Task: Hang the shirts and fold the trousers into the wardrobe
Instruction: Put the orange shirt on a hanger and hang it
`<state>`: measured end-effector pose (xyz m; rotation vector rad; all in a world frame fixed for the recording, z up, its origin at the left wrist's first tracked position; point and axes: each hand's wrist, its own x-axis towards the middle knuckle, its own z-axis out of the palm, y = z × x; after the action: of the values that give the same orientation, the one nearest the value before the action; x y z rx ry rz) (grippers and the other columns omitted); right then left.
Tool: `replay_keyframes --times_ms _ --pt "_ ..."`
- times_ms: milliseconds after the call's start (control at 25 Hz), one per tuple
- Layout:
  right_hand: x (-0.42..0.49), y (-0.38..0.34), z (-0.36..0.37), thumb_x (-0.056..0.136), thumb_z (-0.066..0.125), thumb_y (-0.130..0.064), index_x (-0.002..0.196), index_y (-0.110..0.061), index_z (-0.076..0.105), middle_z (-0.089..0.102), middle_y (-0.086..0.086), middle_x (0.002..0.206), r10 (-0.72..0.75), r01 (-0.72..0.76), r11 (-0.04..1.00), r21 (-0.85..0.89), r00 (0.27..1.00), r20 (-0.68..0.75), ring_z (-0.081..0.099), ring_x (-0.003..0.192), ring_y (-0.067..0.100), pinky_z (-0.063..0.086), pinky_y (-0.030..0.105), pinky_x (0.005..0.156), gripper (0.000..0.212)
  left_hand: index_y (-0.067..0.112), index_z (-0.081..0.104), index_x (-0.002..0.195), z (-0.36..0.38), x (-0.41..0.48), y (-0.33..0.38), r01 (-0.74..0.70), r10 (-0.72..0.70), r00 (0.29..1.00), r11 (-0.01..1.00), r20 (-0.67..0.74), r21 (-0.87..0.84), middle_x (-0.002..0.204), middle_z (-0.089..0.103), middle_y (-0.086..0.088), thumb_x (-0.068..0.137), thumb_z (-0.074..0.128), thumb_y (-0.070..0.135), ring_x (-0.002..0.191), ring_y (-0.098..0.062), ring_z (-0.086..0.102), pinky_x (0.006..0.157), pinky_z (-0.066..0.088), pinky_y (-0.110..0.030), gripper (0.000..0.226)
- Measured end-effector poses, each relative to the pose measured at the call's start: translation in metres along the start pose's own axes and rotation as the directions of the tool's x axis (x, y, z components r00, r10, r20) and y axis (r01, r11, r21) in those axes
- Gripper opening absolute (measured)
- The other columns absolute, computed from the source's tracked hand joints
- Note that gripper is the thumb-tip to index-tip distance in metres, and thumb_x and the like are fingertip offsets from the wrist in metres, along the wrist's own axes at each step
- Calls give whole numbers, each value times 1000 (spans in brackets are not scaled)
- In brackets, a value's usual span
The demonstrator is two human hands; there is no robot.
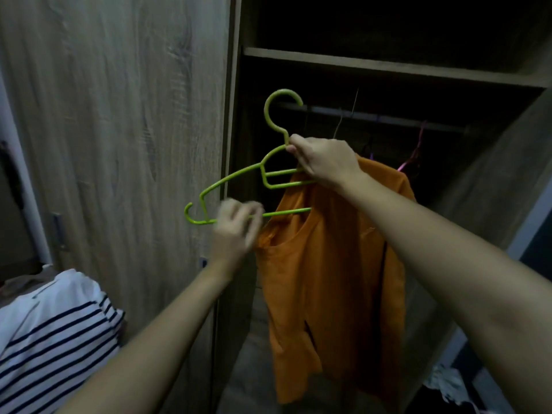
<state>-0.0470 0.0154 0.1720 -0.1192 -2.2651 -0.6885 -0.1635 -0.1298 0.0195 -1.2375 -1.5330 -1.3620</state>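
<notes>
Orange shirt (pixel 328 279): centre frame, half on the green hanger (pixel 236 176).
Right hand (pixel 325 162): fingers clamped round the hanger's neck, lifting it so the cloth hangs free.
Left hand (pixel 236 225): blurred at the collar and lower bar; grip unreadable.
Count: 1 shirt, 1 hanger, 1 striped garment (pixel 53 330), lower left.

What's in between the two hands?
In the head view, bars of the green hanger run between the left hand and the right hand, and the top edge of the orange shirt is there too.
</notes>
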Motion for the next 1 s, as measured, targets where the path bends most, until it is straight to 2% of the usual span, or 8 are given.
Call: replay_keyframes --times_ms 160,240,360,520,640,800,920,1000 --pt "-4 9 -6 100 29 -36 107 -15 54 61 6 78 38 -37 999 24 999 -16 57 58 23 20 17 41 33 19 70 91 34 -37 -3 -4 -89 859 984 504 181 90 43 -3 92 21 57 83 -17 43 68 33 -31 61" --pt "-13 21 -9 100 31 -35 106 -15 53 61 6 78 61 -61 998 18 998 -11 58 60 24 19 17 42 31 22 71 88 38 -45 -25 124 -219 806 971 551 205 97 44 -5 87 14 66 93 -21 45 74 34 -33 72" --pt "-39 43 -11 99 28 -39 103 -14 53 59 6 75 62 -63 997 37 998 30 57 59 25 22 17 43 35 32 69 77 21 -40 -63 320 -229 767 946 600 -48 95 45 -1 79 25 77 93 -12 45 76 35 -28 63" --pt "-85 57 -1 94 13 -54 106 -17 52 64 9 83 40 -54 993 100 990 136 62 66 27 45 26 52 55 42 63 63 -22 6 -91 209 -95 624 977 776 -49 88 49 10 72 32 84 83 4 48 69 37 -21 53" --pt "-98 53 5 94 17 -54 106 -21 53 65 6 83 18 -34 997 76 979 205 63 65 27 38 22 52 51 38 60 72 -33 39 -88 126 -99 538 991 837 36 89 51 13 74 35 76 80 3 51 66 36 -16 45" --pt "-81 19 16 95 23 -45 103 -21 55 63 1 76 -40 37 999 20 977 211 58 56 19 17 14 41 41 25 59 86 -19 74 -58 -1 45 610 998 791 -56 85 55 11 88 42 53 77 0 56 65 42 -14 33" --pt "-69 9 12 98 34 -39 102 -18 55 59 0 76 90 -108 990 95 981 174 55 61 17 21 14 45 30 21 47 102 -13 78 -29 69 87 668 982 739 -177 86 53 11 96 48 28 74 -2 54 60 44 -14 9" --pt "-67 8 9 99 37 -36 104 -18 55 58 -1 77 145 -168 976 140 977 159 56 65 18 27 14 48 26 19 38 113 -9 73 -20 118 60 687 974 724 -193 84 53 4 96 50 27 70 -6 54 58 46 -17 22"
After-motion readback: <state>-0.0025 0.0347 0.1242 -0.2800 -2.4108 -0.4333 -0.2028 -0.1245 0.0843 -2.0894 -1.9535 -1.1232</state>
